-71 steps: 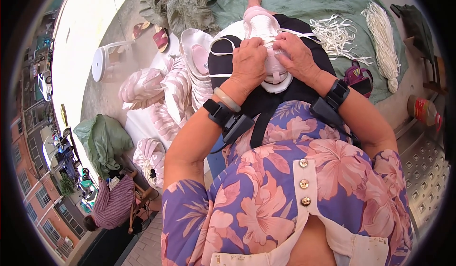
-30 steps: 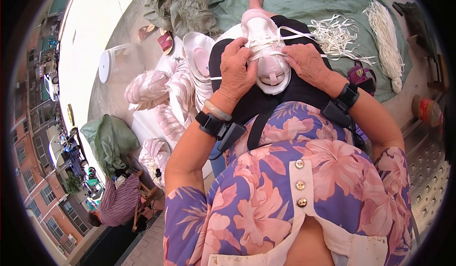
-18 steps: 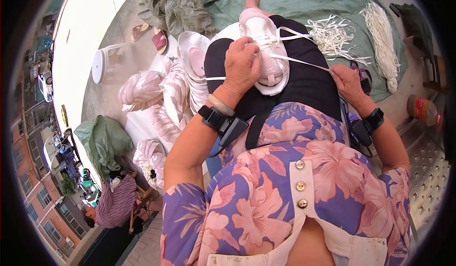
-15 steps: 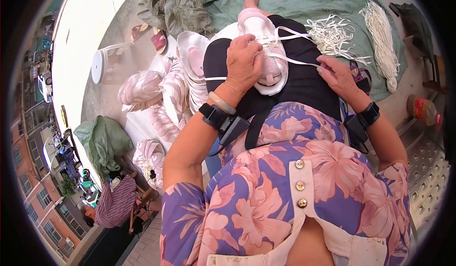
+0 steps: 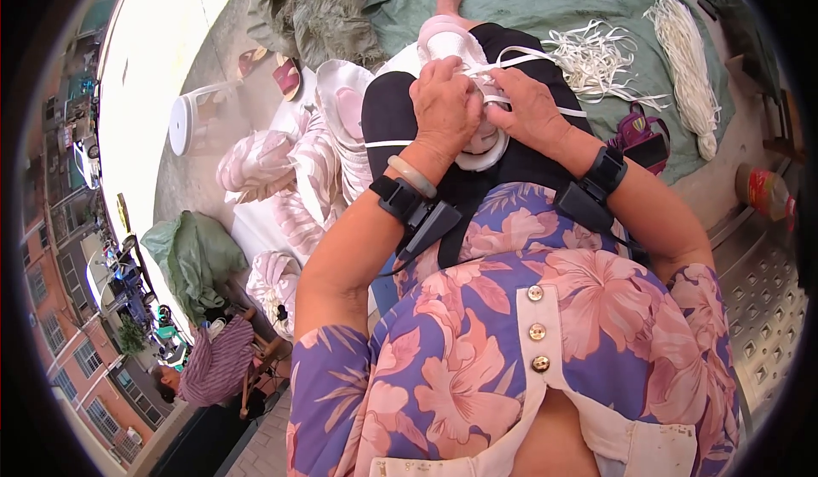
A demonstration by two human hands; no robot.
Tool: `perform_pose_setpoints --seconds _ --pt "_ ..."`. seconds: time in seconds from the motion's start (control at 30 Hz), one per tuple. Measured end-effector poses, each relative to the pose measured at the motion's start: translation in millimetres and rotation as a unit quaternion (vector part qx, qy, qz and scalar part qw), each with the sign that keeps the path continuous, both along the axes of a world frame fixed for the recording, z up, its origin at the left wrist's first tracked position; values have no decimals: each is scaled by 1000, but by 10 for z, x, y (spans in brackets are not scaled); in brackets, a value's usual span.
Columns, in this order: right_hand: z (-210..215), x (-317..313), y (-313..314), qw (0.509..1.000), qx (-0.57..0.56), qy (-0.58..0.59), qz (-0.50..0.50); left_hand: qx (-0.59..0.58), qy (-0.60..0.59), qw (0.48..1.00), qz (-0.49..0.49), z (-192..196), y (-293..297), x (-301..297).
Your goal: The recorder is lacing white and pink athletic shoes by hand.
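A pale pink and white lace-up shoe (image 5: 445,41) lies across my lap, its toe toward me. My left hand (image 5: 446,104) is closed over the left side of its lacing, the fingers bent; the exact fingertip contact is hidden. Over the right side, my right hand (image 5: 530,109) pinches a flat white shoelace (image 5: 496,100) close to the eyelets. One lace length loops out above the right hand across my black-clothed thigh, and another shows past the wrist. A white lace end (image 5: 388,144) sticks out left of my left wrist. Both hands nearly touch and cover the shoe's middle.
Stacked pink and white shoe parts (image 5: 285,166) stand to the left. Loose white laces (image 5: 592,60) and a lace bundle (image 5: 686,68) lie on a green sheet (image 5: 528,0). A purple bag (image 5: 639,136), bottle (image 5: 761,189), clear plastic stool (image 5: 200,119) and sandals (image 5: 285,77) are around.
My right hand has moved left from beside my thigh to the shoe's lacing, beside my left hand. The lace it had drawn out tight is now slack. The left hand stays on the shoe.
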State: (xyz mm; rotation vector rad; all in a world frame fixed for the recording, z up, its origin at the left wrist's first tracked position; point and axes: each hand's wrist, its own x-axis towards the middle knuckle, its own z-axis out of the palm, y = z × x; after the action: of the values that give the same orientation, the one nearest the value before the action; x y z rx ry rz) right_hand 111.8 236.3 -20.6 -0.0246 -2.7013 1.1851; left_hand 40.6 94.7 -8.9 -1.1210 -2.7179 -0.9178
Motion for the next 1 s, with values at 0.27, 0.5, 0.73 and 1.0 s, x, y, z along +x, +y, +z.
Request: perform_pose_setpoints --seconds 0.27,0.5,0.73,1.0 --pt "-54 -28 57 992 -114 -50 24 -21 45 999 20 -58 66 44" --pt "-11 31 11 993 -115 -35 -16 -67 79 994 -27 86 107 -15" --pt "48 41 59 985 -143 -94 -29 -27 140 990 -22 392 -222 48" --pt "-2 76 106 981 -158 -102 -48 -86 56 958 266 101 -2614 55"
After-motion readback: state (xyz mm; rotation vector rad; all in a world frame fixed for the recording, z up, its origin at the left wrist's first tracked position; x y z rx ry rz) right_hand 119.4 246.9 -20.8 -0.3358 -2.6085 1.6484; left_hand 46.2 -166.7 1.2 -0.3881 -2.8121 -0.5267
